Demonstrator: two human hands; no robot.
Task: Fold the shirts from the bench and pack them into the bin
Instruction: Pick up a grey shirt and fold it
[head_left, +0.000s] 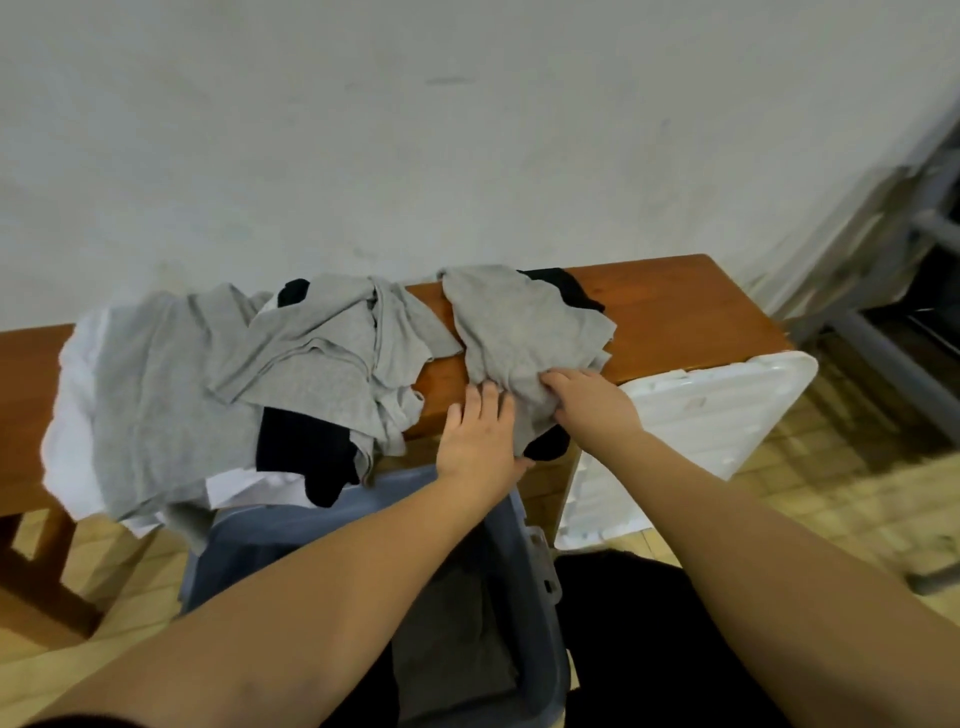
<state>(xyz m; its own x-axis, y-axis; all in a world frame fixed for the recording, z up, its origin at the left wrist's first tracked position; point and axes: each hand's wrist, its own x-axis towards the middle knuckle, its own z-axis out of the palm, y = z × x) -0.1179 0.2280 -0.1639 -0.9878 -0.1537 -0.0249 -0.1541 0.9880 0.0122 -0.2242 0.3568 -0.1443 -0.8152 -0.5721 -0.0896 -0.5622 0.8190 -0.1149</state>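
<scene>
Grey shirt (524, 322) draped over bench (691, 306) front edge. Soft, light, limp; best taken at hem corners. Left hand (478, 441) laid flat, fingers spread; right hand (592, 405) seemingly pinching fabric.

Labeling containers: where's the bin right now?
In the head view the grey-blue bin sits on the floor at lower centre, against the front of the wooden bench, below the shirt pile, with the white lid to its right.

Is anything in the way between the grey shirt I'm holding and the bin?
Nothing visible. The grey shirt lies at the bench edge under both hands, left hand and right hand. The blue bin stands open just below.
</scene>
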